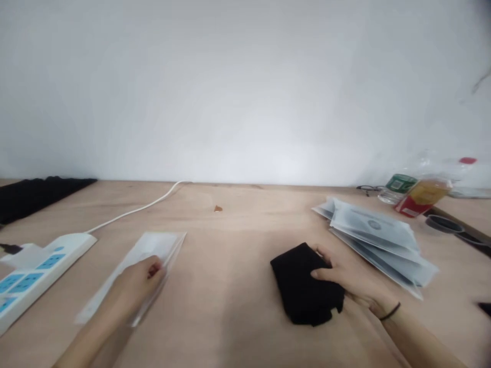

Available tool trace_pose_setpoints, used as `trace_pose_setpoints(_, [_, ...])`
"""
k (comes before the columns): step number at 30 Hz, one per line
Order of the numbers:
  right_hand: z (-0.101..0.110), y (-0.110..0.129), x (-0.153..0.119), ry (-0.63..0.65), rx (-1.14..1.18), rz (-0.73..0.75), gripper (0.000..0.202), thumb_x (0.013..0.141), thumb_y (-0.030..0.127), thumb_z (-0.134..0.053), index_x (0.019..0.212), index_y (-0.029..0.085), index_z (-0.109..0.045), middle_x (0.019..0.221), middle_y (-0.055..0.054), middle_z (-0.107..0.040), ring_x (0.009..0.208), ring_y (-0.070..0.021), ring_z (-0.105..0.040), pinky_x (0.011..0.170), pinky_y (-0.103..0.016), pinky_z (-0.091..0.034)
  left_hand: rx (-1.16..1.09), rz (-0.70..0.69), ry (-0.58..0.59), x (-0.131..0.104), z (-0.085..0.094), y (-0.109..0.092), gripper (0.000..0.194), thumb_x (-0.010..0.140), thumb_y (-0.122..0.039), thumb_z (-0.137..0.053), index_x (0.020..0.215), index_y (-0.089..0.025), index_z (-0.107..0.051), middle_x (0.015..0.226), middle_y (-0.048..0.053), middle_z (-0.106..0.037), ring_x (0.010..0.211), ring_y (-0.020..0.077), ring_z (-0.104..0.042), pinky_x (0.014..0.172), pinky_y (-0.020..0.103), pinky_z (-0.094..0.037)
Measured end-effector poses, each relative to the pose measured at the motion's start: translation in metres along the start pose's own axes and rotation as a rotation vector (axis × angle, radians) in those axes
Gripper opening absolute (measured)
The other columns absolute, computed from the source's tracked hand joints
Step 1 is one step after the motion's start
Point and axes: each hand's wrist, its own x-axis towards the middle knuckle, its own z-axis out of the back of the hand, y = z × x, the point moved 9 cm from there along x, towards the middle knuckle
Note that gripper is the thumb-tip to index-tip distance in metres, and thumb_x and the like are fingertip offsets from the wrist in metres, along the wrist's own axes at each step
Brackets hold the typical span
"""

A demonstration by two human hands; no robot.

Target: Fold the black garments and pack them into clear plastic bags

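My right hand [341,276] grips a folded black cloth [305,286], its thumb on top and its other fingers at the far edge and underneath. The cloth is a compact bundle with an uneven near edge, close above the table. On the left, my left hand [140,281] is closed over a clear plastic bag [159,243], fingers curled at the bag's right edge. Its fingertips are partly hidden, and the bag seems pinched there. Beyond my right hand lies a fanned pile of frosted plastic packets [376,230] with dark contents.
A white power strip [49,271] with a cable [141,207] lies at left, near a dark cloth [42,194]. Two bottles [424,194], glasses [368,189] and a roll of tape [445,223] are at right. A small brown scrap [218,208] lies near the wall.
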Motion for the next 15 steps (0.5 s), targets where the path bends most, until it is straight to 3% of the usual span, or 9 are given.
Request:
trace_pose_setpoints(4, [-0.018, 0.015, 0.003, -0.156, 0.22, 0.132, 0.041, 0.076, 0.033, -0.06, 0.115, 0.02, -0.056, 0.107, -0.008, -0.067, 0.097, -0.0259, -0.065, 0.087, -0.041, -0.052, -0.256, -0.205, 0.179, -0.014, -0.078, -0.085, 0.01, 0.066, -0.029, -0.054, 0.061, -0.021, -0.057, 0.056, -0.002, -0.057, 0.058, 0.0186, -0.055, 0.054, 0.024, -0.038])
trace_pose_setpoints(6, [-0.028, 0.018, 0.006, -0.204, 0.195, 0.214, 0.049, 0.08, 0.037, -0.055, 0.125, 0.021, -0.047, 0.111, -0.01, -0.065, 0.101, -0.0274, -0.064, 0.089, -0.044, -0.052, -0.322, -0.277, 0.278, -0.027, -0.117, -0.127, 0.009, 0.066, -0.023, -0.053, 0.063, -0.02, -0.061, 0.058, -0.002, -0.061, 0.061, 0.0186, -0.057, 0.055, 0.024, -0.04])
trace_pose_setpoints(8, [-0.029, 0.018, 0.005, -0.285, -0.03, 0.308, 0.058, 0.08, 0.04, -0.057, 0.132, 0.021, -0.039, 0.119, -0.013, -0.061, 0.109, -0.0295, -0.059, 0.09, -0.048, -0.05, -0.387, -0.34, 0.367, -0.039, -0.144, -0.158, 0.014, 0.068, -0.02, -0.052, 0.068, -0.019, -0.066, 0.068, 0.0, -0.068, 0.068, 0.0202, -0.061, 0.059, 0.025, -0.043])
trace_pose_setpoints(10, [-0.034, 0.023, -0.002, -0.336, -0.408, 0.453, 0.059, 0.082, 0.042, -0.057, 0.134, 0.022, -0.039, 0.132, -0.015, -0.051, 0.123, -0.0309, -0.047, 0.097, -0.05, -0.043, -0.442, -0.373, 0.428, -0.045, -0.157, -0.173, 0.018, 0.07, -0.02, -0.051, 0.074, -0.018, -0.069, 0.078, 0.002, -0.073, 0.074, 0.0223, -0.064, 0.063, 0.026, -0.046])
trace_pose_setpoints(11, [-0.044, 0.024, -0.005, -0.293, -0.606, 0.532, 0.055, 0.084, 0.043, -0.055, 0.134, 0.023, -0.041, 0.139, -0.015, -0.044, 0.13, -0.031, -0.039, 0.102, -0.051, -0.038, -0.461, -0.377, 0.445, -0.045, -0.16, -0.175, 0.019, 0.072, -0.02, -0.051, 0.076, -0.018, -0.07, 0.08, 0.003, -0.073, 0.075, 0.023, -0.065, 0.064, 0.027, -0.047])
trace_pose_setpoints(13, [-0.072, 0.018, -0.008, -0.055, -0.922, 0.632, 0.055, 0.087, 0.051, -0.05, 0.136, 0.027, -0.042, 0.15, -0.011, -0.031, 0.138, -0.0312, -0.024, 0.108, -0.052, -0.027, -0.483, -0.367, 0.447, -0.041, -0.163, -0.171, 0.018, 0.071, -0.019, -0.052, 0.076, -0.018, -0.069, 0.08, 0.003, -0.073, 0.077, 0.0233, -0.065, 0.065, 0.027, -0.048])
trace_pose_setpoints(15, [-0.093, 0.006, -0.009, 0.202, -1.095, 0.603, 0.068, 0.082, 0.064, -0.049, 0.141, 0.033, -0.035, 0.153, -0.006, -0.027, 0.138, -0.0336, -0.022, 0.108, -0.055, -0.024, -0.485, -0.33, 0.418, -0.033, -0.162, -0.159, 0.013, 0.07, -0.019, -0.051, 0.072, -0.018, -0.064, 0.07, 0.002, -0.07, 0.069, 0.0209, -0.065, 0.059, 0.026, -0.048])
